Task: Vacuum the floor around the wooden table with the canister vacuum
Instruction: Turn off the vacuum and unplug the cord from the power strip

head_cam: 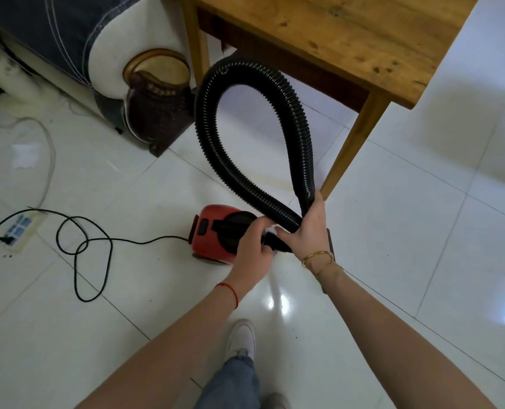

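Observation:
A small red and black canister vacuum (208, 231) sits on the white tiled floor near the wooden table's (342, 39) front leg. Its black ribbed hose (212, 137) rises in a tall loop in front of the table. My right hand (307, 228) is closed around both ends of the hose loop where they cross. My left hand (251, 246) grips the black hose end piece beside the canister. What lies under my hands is hidden.
The vacuum's black cord (80, 246) loops across the floor to a white power strip (19, 231) at the left. A sofa with a carved wooden foot (153, 113) stands behind. The table leg (351, 143) is just right of the hose. My shoe (242, 338) is below.

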Motion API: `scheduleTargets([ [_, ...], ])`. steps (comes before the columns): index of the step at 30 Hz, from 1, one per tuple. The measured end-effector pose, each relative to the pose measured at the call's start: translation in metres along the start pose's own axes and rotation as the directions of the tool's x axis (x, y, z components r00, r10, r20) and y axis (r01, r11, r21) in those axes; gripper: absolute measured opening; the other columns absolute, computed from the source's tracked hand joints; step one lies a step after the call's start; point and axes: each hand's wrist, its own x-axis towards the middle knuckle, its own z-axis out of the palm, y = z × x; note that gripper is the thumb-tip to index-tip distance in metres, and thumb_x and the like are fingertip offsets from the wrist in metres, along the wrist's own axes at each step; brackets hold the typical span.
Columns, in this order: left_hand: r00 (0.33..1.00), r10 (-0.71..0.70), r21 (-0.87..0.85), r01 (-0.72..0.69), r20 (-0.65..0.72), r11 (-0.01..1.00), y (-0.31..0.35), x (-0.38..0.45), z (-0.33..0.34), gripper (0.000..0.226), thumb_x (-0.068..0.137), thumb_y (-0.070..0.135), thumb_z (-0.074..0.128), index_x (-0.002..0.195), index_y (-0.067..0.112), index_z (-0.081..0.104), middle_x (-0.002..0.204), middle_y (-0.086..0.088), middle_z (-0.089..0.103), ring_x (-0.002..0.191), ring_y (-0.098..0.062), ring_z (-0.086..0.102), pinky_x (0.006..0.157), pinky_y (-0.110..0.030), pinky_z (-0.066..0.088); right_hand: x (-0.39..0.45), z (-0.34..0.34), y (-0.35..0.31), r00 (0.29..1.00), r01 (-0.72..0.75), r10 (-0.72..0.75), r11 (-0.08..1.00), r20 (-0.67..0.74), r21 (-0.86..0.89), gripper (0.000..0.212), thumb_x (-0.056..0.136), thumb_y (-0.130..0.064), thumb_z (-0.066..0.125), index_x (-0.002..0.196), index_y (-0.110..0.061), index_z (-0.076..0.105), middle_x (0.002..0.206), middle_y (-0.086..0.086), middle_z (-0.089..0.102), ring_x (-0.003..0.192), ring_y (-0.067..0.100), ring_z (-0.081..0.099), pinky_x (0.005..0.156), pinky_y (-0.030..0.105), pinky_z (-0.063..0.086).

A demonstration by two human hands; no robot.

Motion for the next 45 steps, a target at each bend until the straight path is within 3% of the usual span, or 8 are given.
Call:
scheduleTargets([
  [5, 0.996, 0.084, 0.118, -0.087, 0.026, 0.989, -0.011, 0.009, -0.005, 0.061, 0.083, -0.013, 0.040, 0.136, 0.019, 0.046, 0.130, 0.005, 0.051, 0.117, -0.003, 0.046, 0.100, -0.014, 0.041, 0.009, 0.012, 0.003, 0.993, 0.009, -0.013, 0.999, -0.115, -0.037, 0.071, 0.067, -0.013, 0.075, 0.127, -0.007, 0.037, 0.111, 0.001, 0.045, 0.102, 0.019, 0.047, 0.089, 0.041, 0.049],
  [8, 1.000, 0.002, 0.181, -0.003, 0.008, 0.983, -0.038, 0.012, -0.020, 0.060, 0.090, -0.005, 0.044, 0.143, 0.021, 0.036, 0.133, 0.007, 0.044, 0.118, -0.008, 0.046, 0.081, -0.005, 0.047, 0.014, 0.019, 0.009, 0.992, 0.025, -0.026, 1.000, -0.123, -0.014, 0.069, 0.067, -0.009, 0.075, 0.126, -0.010, 0.037, 0.110, -0.003, 0.042, 0.102, 0.016, 0.047, 0.090, 0.039, 0.049],
  [10, 0.999, -0.007, 0.286, 0.017, -0.035, 0.958, -0.064, 0.013, -0.033, 0.058, 0.091, 0.000, 0.045, 0.145, 0.019, 0.033, 0.140, 0.004, 0.042, 0.125, -0.012, 0.045, 0.094, -0.013, 0.040, 0.016, 0.020, 0.012, 0.993, 0.038, -0.035, 0.999, -0.114, 0.023, 0.068, 0.067, -0.010, 0.075, 0.123, -0.014, 0.037, 0.109, -0.002, 0.044, 0.100, 0.016, 0.049, 0.088, 0.036, 0.051],
  [14, 0.996, -0.059, 0.423, 0.081, -0.065, 0.903, -0.124, 0.015, -0.054, 0.058, 0.094, 0.006, 0.044, 0.148, 0.016, 0.027, 0.151, 0.000, 0.029, 0.134, -0.018, 0.037, 0.096, -0.021, 0.038, 0.020, 0.021, 0.020, 0.990, 0.093, -0.091, 0.995, -0.111, 0.019, 0.063, 0.066, -0.017, 0.075, 0.117, -0.018, 0.038, 0.100, -0.005, 0.048, 0.087, 0.014, 0.053, 0.069, 0.027, 0.048],
  [19, 0.987, -0.146, 0.525, 0.157, -0.061, 0.836, -0.187, 0.031, -0.059, 0.058, 0.096, 0.014, 0.043, 0.150, 0.011, 0.023, 0.156, -0.005, 0.022, 0.140, -0.020, 0.029, 0.110, -0.032, 0.031, 0.025, 0.031, 0.027, 0.973, 0.172, -0.165, 0.985, -0.160, 0.033, 0.057, 0.065, -0.017, 0.074, 0.110, -0.022, 0.040, 0.094, -0.008, 0.047, 0.082, 0.013, 0.052, 0.066, 0.019, 0.043],
  [26, 0.994, -0.070, 0.555, 0.103, -0.079, 0.826, -0.237, 0.069, -0.054, 0.059, 0.097, 0.020, 0.041, 0.151, 0.009, 0.021, 0.156, -0.006, 0.023, 0.143, -0.018, 0.023, 0.116, -0.033, 0.024, 0.025, 0.040, 0.032, 0.959, 0.210, -0.208, 0.978, -0.193, -0.007, 0.057, 0.065, -0.019, 0.074, 0.112, -0.020, 0.043, 0.093, -0.006, 0.052, 0.078, 0.010, 0.052, 0.060, 0.009, 0.036],
  [29, 0.994, -0.063, 0.571, 0.104, -0.092, 0.814, -0.250, 0.079, -0.053, 0.055, 0.096, 0.023, 0.039, 0.148, 0.008, 0.027, 0.151, -0.009, 0.033, 0.138, -0.023, 0.034, 0.113, -0.035, 0.031, 0.024, 0.043, 0.033, 0.958, 0.220, -0.222, 0.975, -0.182, -0.032, 0.057, 0.065, -0.019, 0.074, 0.113, -0.021, 0.042, 0.094, -0.006, 0.053, 0.077, 0.010, 0.051, 0.056, 0.008, 0.032],
  [45, 0.988, -0.121, 0.615, 0.156, -0.099, 0.773, -0.267, 0.090, -0.053, 0.053, 0.093, 0.016, 0.042, 0.145, 0.009, 0.036, 0.147, -0.008, 0.040, 0.133, -0.023, 0.040, 0.111, -0.034, 0.033, 0.020, 0.047, 0.029, 0.958, 0.205, -0.202, 0.979, -0.204, -0.004, 0.047, 0.065, -0.020, 0.070, 0.099, -0.028, 0.038, 0.085, -0.010, 0.054, 0.074, 0.004, 0.055, 0.055, 0.024, 0.045],
])
